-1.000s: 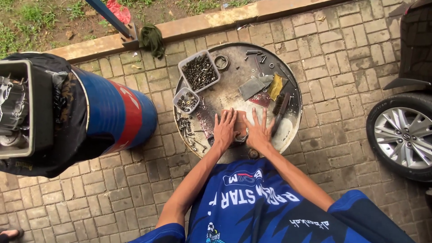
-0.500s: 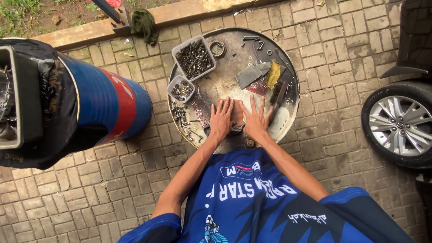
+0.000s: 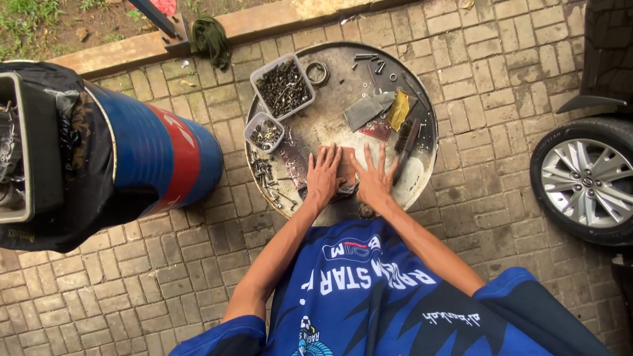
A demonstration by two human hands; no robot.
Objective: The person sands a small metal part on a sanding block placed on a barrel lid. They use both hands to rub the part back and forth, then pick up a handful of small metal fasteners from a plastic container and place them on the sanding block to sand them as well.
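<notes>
Blue-and-red drum (image 3: 158,151) lies on the brick paving, left. Right of it, a round metal tray (image 3: 422,112) serves as desk. Far side: large tub of screws (image 3: 283,86), small tub (image 3: 265,134), grey plate (image 3: 364,112). Near edge: left hand (image 3: 324,177) and right hand (image 3: 374,179), fingers spread flat, gripping nothing, pressing a small metal part (image 3: 345,190) between them. Step, judged: holding the part down. Next move calls for a proper grip.
</notes>
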